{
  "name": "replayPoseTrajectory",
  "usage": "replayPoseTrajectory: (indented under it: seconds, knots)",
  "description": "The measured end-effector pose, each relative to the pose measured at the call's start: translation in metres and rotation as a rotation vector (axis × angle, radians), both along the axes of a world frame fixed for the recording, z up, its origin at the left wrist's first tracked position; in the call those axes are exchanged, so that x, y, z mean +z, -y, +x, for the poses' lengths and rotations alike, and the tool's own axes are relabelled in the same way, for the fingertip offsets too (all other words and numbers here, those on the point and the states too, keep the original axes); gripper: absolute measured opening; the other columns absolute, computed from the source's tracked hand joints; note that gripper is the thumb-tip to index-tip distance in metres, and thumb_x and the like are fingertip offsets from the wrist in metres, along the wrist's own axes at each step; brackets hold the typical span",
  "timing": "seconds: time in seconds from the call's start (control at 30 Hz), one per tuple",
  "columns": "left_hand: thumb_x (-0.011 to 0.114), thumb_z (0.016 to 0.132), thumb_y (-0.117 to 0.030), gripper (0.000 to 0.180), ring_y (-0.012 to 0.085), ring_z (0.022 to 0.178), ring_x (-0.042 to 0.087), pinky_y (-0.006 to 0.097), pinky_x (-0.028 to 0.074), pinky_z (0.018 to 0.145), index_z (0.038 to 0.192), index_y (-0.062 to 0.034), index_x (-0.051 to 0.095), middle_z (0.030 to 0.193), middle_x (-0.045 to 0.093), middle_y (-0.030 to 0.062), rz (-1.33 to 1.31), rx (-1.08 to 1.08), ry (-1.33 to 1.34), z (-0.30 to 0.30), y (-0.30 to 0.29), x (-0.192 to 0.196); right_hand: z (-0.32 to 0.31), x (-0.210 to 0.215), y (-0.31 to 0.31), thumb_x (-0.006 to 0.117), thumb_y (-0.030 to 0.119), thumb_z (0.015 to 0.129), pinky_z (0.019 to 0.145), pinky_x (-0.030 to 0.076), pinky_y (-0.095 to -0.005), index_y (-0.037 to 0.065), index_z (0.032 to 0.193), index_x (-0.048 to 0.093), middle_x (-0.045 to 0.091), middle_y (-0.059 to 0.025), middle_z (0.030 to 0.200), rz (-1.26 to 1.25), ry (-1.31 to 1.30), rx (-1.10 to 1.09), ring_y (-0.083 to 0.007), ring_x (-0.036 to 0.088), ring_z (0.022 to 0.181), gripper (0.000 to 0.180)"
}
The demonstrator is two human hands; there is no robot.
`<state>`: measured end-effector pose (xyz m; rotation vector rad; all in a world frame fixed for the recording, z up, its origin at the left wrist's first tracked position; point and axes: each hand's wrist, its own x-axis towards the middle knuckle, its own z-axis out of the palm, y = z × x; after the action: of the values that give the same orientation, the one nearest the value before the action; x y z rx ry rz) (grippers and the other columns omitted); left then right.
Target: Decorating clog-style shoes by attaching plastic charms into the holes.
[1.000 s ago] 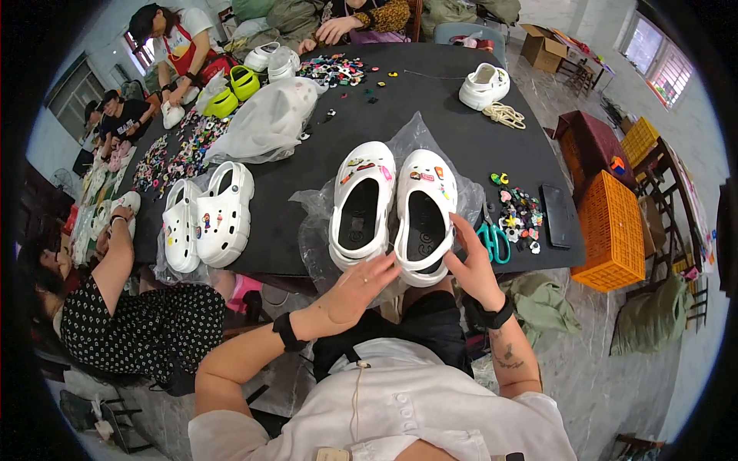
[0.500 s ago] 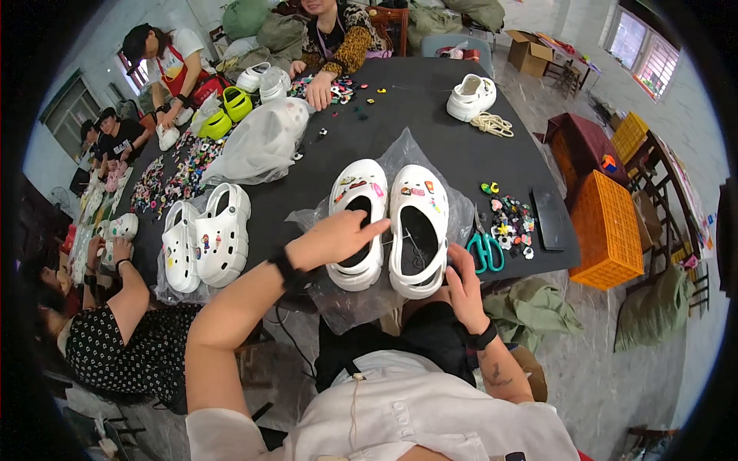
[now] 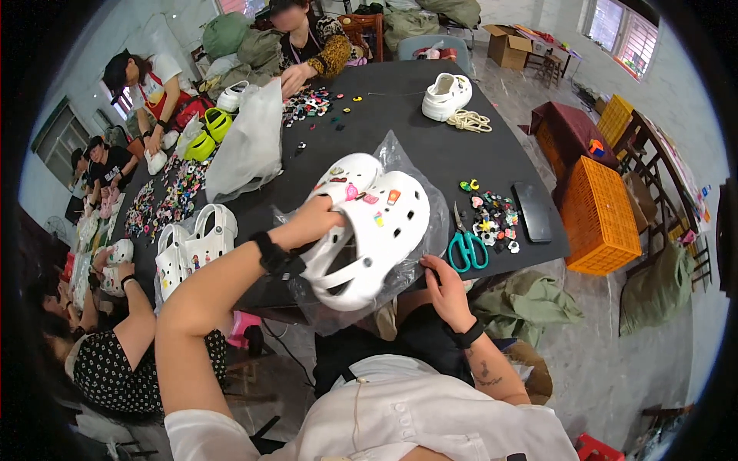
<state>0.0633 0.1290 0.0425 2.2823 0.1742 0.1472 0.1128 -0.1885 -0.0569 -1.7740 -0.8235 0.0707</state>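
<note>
My left hand [image 3: 317, 219] is closed on a pair of white clogs [image 3: 397, 228], its fingers hooked at the openings. The clogs are tilted, one overlapping the other, with colourful shoe charms on their toes. Beneath them a clear plastic bag [image 3: 392, 154] is spread over the black table [image 3: 323, 165]. My right hand [image 3: 447, 293] is by the table's near edge, thumb and forefinger apart, with nothing visible in it. Close to it lie teal-handled scissors [image 3: 467, 250] and a pile of small charms [image 3: 494, 219].
A black phone-like slab [image 3: 532, 211] lies at the table's right edge. Another white clog pair [image 3: 196, 246] stands left. White clogs [image 3: 446, 96] with cord [image 3: 469, 121] are at the far right. Co-workers sit around the far and left sides. An orange crate [image 3: 601, 215] stands on the floor.
The white clogs were upright side by side; now my left hand has gripped and tilted them together. My right hand has drawn slightly left, away from the clogs. The far person has leaned forward.
</note>
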Motion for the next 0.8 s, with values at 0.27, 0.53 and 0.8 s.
replayPoseTrajectory:
  seconds: [0.27,0.53,0.8]
  knots:
    - [0.065,0.072,0.002,0.023,0.0203,0.094,0.062,0.03,0.048,0.081,0.092,-0.006,0.074,0.097,0.066,0.0061,0.335,-0.232,-0.044,-0.039,-0.017,0.114,0.0,0.001,0.0,0.054,0.002,0.091,0.092,0.047,-0.0413,0.0,0.115,0.06,0.065,-0.0175,0.109,-0.025,0.04,-0.029,-0.0354,0.061,0.106,0.025]
    - [0.064,0.068,0.002,0.012,0.0212,0.082,0.066,0.033,0.051,0.069,0.069,-0.0085,0.07,0.082,0.067,0.0024,0.628,-0.648,0.039,-0.04,-0.004,0.154,0.004,-0.005,0.003,0.056,-0.011,0.076,0.097,0.046,-0.0423,0.005,0.1,0.07,0.062,-0.0136,0.121,-0.095,0.272,0.079,-0.0348,0.055,0.118,0.032]
    - [0.058,0.069,0.0,0.024,0.0266,0.087,0.067,0.034,0.05,0.075,0.085,-0.0083,0.074,0.091,0.07,0.0073,0.632,-0.715,-0.038,-0.012,0.008,0.143,0.003,0.001,0.013,0.053,-0.015,0.076,0.099,0.045,-0.0425,0.006,0.097,0.071,0.063,-0.0115,0.121,-0.06,0.257,0.128,-0.0339,0.055,0.121,0.035]
